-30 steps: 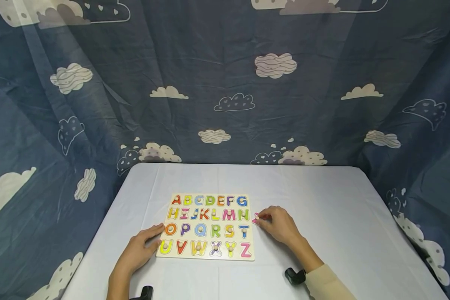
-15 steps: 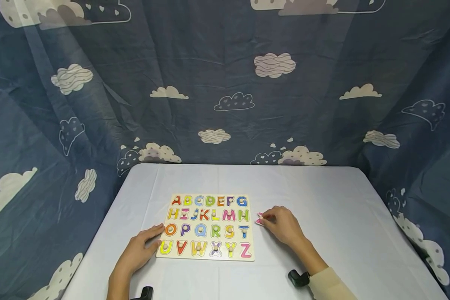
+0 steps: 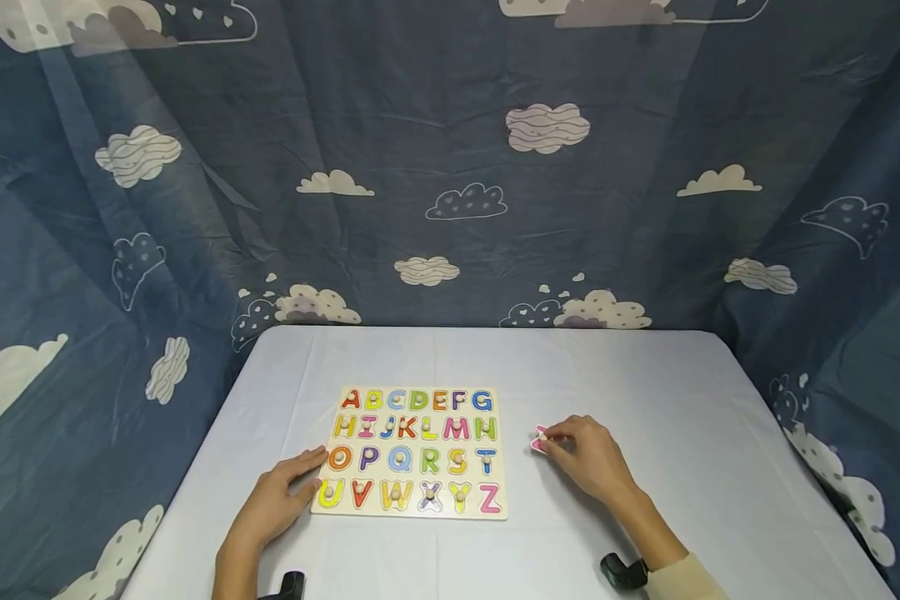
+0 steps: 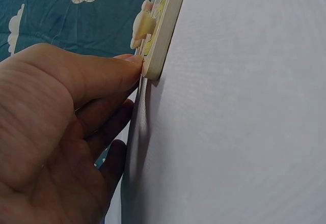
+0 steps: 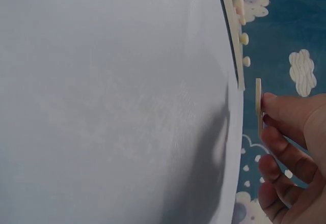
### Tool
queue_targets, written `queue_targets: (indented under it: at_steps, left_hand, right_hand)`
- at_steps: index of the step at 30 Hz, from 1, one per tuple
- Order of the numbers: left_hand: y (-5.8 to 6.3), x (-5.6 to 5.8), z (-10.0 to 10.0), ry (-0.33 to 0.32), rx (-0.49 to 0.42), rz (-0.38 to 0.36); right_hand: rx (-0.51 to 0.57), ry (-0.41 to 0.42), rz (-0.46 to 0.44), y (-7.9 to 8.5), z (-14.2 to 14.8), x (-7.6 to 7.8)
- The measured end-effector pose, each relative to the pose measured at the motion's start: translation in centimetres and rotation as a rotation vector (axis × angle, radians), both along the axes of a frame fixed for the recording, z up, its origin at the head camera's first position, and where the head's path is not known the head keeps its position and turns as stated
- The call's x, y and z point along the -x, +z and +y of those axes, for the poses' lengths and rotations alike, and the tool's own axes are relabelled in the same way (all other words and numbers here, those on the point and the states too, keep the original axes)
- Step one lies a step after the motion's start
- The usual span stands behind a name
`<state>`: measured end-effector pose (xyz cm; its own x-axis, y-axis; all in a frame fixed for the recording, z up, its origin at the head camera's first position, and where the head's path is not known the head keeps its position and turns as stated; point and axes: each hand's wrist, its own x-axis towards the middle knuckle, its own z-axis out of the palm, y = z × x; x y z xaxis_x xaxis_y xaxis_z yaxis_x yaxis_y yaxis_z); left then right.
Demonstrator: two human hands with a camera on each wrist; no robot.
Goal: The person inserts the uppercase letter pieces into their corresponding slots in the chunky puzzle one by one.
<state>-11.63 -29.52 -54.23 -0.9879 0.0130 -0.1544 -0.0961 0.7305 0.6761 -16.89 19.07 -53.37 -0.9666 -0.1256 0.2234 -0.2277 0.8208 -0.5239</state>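
A pale wooden alphabet puzzle board [image 3: 408,515] lies on the white table, with colourful letters in rows. My left hand [image 3: 273,498] rests at its left edge; in the left wrist view the thumb [image 4: 109,76] touches the board's near corner, and the other fingers lie beside the edge. My right hand [image 3: 588,457] pinches a pink letter piece [image 3: 537,442] between thumb and fingertips, to the right of the board and apart from it. In the right wrist view the piece [image 5: 258,96] appears edge-on, above the table. The pink Z [image 3: 490,498] on the board shows no knob, unlike the other letters.
The white cloth-covered table [image 3: 630,375] extends around the board on every side. A dark blue curtain [image 3: 390,225] with cloud prints hangs behind and beside it. Black wrist devices show at the left wrist [image 3: 291,586] and right wrist [image 3: 622,572].
My right hand has moved to the right, away from the board, carrying the pink letter piece. My left hand and the board have stayed in place.
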Motion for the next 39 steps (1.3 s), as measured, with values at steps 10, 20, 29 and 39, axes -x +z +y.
queue_targets:
  at_steps: [10, 20, 29, 39]
  left_hand:
    - [0.1, 0.1, -0.1, -0.003, -0.001, 0.02]
    - [-0.1, -0.5, -0.1, 0.009, -0.002, -0.001]
    - [0.0, -0.3, 0.0, -0.009, -0.017, 0.022]
    - [0.0, -0.1, 0.0, -0.003, -0.007, 0.019]
  right_hand:
    - [-0.004, 0.073, -0.008, 1.5, -1.8, -1.7]
    - [0.012, 0.135, -0.057, 1.7, -4.2, -3.9]
    - [0.034, 0.197, -0.066, 1.3, -5.5, -4.7]
    - [-0.007, 0.257, -0.07, 0.4, -6.3, -4.9]
